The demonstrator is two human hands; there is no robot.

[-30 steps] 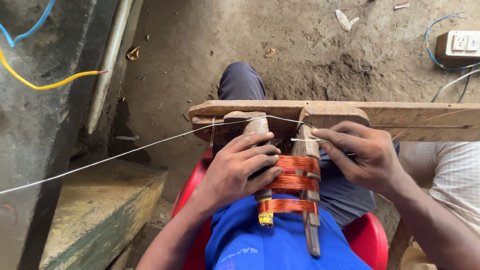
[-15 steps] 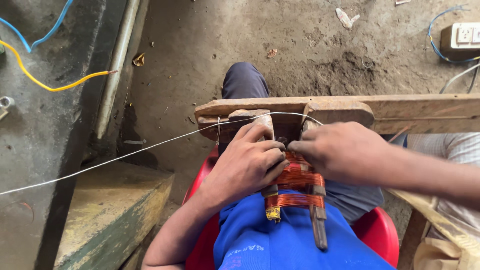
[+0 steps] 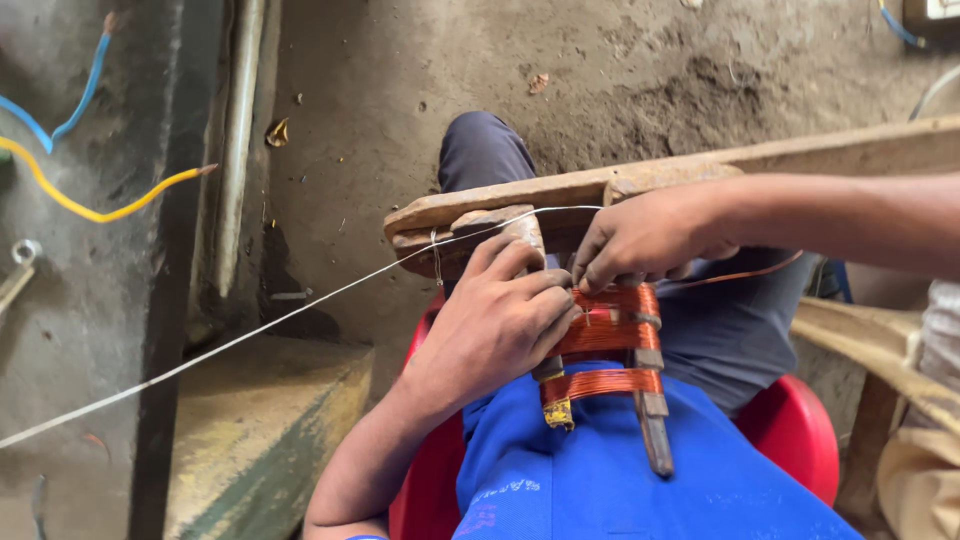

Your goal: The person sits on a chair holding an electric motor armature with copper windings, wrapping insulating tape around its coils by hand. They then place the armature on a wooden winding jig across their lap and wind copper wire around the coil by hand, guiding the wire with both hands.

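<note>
On our lap, our left hand [image 3: 495, 325] clamps the wooden frame [image 3: 648, 405] to steady its copper wire coils [image 3: 605, 335], while our right hand [image 3: 645, 238] pinches the windings at the top, pressing them against the plank [image 3: 520, 195].

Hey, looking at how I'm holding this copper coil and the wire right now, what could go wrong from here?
1. The taut white wire stretches off to the left unsupported; it might snag or slip off the wooden former.
2. Your left hand and right hand crowd the copper coil; fingers may get pinched or scrape the turns.
3. The former rests on your lap over the red chair; it could shift and loosen the coil.
</note>
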